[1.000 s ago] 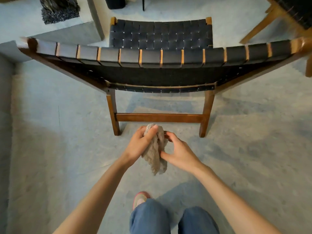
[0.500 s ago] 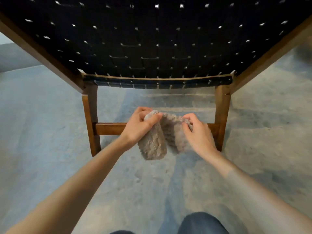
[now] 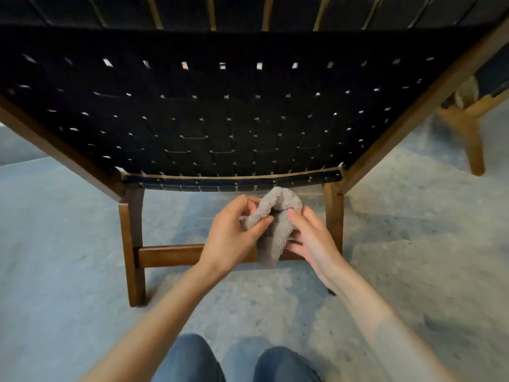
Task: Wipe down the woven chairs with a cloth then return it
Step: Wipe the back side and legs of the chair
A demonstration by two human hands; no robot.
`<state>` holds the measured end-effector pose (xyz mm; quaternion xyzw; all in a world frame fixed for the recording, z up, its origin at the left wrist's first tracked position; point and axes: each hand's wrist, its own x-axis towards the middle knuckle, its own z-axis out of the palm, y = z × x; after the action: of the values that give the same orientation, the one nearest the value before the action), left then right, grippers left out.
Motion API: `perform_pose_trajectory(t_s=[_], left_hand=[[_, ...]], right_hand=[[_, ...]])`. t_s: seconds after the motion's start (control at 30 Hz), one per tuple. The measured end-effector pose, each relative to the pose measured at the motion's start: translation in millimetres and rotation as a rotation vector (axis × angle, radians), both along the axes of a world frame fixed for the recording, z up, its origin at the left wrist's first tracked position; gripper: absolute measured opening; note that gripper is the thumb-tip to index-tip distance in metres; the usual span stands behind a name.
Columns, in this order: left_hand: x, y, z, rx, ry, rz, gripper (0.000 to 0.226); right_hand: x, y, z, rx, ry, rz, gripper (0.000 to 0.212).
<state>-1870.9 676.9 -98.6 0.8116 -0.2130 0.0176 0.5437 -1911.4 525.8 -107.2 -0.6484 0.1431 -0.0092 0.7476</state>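
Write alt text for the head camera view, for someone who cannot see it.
The left hand and right hand grip a bunched grey cloth low behind a black woven chair with a brown wooden frame. Blue-clad knees show below, over a grey floor.

Floor [image 3: 68, 244]: bare concrete, mottled grey with a bluish cast on the left, paler and sandier on the right. Far left, a low grey ledge [image 3: 19, 144] rises from it. Light soft, shadows diffuse.
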Motion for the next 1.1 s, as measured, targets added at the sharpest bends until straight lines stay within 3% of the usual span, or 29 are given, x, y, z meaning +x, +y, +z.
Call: perform_pose_trajectory(t_s=[0.17,0.27,0.37,0.47,0.6,0.7,0.83,0.97,1.1], left_hand=[[-8.7,-16.7,10.1,-0.104,0.06,0.029,0.017],[-10.2,-20.7,7.1,-0.046,0.117,-0.104,0.013],[-8.9,-21.1,5.3,0.018,0.213,-0.227,0.02],[-9.7,-22.9,11.7,0.035,0.318,-0.284,0.033],[-7.2,-25.8,27.9,-0.094,0.37,-0.299,0.035],[-3.1,-33.8,40.2,-0.123,0.336,-0.351,0.037],[-1.7,-52.6,50.0,-0.051,0.193,-0.388,0.048],[3.0,-58.5,64.1,-0.085,0.174,-0.489,0.062],[16.7,-60.3,71.2,0.112,-0.164,-0.323,0.055]], right_hand=[[-13.8,-3.2,7.2,-0.063,0.025,-0.058,0.02],[-12.8,-8.2,12.4,0.015,0.033,-0.095,0.019],[-9.0,-12.9,13.6,0.032,0.039,-0.13,0.031],[-6.1,-14.1,18.6,-0.051,-0.017,-0.173,0.02],[-1.8,-24.4,31.5,-0.17,-0.086,-0.311,0.012],[-3.7,-32.5,45.1,-0.183,-0.152,-0.383,0.018],[-10.9,-33.8,58.2,-0.135,-0.249,-0.326,0.031],[-13.4,-44.6,59.7,-0.173,-0.31,-0.437,0.027],[-13.8,-61.5,74.3,-0.252,-0.396,-0.689,0.022]])
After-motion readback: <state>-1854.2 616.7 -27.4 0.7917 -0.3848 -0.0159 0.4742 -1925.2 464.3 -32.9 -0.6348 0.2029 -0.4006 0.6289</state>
